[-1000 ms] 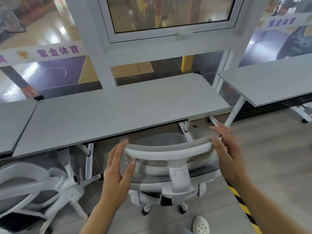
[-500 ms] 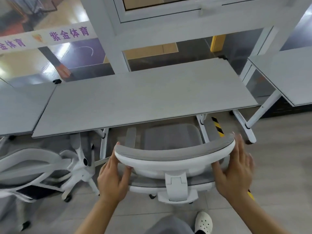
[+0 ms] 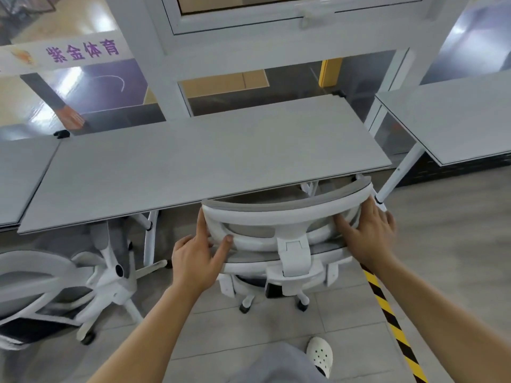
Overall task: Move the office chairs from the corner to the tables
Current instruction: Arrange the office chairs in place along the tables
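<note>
White-framed glass partition (image 3: pixel 166 87) with a purple-lettered banner (image 3: pixel 80 52); grey floor tiles (image 3: pixel 249 341) crossed by yellow-and-black hazard tape (image 3: pixel 387 308).

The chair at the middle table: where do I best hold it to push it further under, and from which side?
Take the office chair by its curved top rail, from behind, one hand at each end. The left hand and right hand already sit there; the rail is wide, faces you, and the seat points under the table.
</note>
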The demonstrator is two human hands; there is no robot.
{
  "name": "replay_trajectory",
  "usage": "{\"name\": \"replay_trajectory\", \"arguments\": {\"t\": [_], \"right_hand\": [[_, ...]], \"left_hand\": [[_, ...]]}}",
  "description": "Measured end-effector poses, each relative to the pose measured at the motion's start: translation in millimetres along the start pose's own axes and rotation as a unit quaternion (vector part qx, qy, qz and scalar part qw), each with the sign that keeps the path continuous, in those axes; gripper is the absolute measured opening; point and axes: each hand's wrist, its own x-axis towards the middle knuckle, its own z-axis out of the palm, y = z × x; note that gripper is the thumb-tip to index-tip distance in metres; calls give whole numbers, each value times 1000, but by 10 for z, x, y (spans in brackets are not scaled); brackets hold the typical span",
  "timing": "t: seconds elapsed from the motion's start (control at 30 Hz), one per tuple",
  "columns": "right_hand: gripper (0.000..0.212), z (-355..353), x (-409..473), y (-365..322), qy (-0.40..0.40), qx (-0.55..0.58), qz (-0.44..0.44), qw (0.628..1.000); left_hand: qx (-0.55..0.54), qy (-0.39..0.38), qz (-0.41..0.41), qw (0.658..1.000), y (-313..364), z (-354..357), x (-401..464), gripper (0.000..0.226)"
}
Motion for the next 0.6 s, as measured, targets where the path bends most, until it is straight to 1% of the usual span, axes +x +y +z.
{"name": "replay_trajectory", "arguments": {"t": [0.13,0.23,0.3,0.4,0.5,0.6], "right_hand": [[92,-12,-21,-51,-30,-9,44,999],[92,-14,-107,-154,-47,13,98,994],[94,-17,-207,-247,-36,41,130,990],[97,-5,-390,-301,-19,55,154,986],[92,17,-639,-332,14,76,170,982],[93,26,-947,-439,42,37,180,982]], "left_hand": [[4,-28,1,1000,-44,-33,-25,85],[1,-38,-3,999,-60,-40,-93,84],[-3,-42,-3,999,-77,-59,-169,85],[-6,-47,-2,999,-144,-83,-304,87],[-12,-31,0,999,-240,-110,-517,85],[-11,-11,7,1000,-326,-157,-766,85]]}}
